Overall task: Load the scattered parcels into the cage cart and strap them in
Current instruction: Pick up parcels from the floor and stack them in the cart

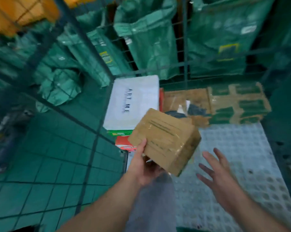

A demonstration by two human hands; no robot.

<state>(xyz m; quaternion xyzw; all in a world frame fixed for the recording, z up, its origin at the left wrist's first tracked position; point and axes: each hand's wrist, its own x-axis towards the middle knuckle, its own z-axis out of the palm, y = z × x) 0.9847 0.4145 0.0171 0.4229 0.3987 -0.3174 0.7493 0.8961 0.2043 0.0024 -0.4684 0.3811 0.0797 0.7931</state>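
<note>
Over the cart floor [241,148], the left hand [141,166] grips the brown parcel [164,141] from beneath — right hand [220,174] spread, empty. Seat it flat beside the white parcel [134,102] — corners squared.

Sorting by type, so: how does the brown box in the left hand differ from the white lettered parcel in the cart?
The brown box is taped cardboard; the white parcel is white with dark letters. The brown box is tilted, gripped by the left hand; the white parcel lies flat atop other boxes. Both are rectangular.
</note>
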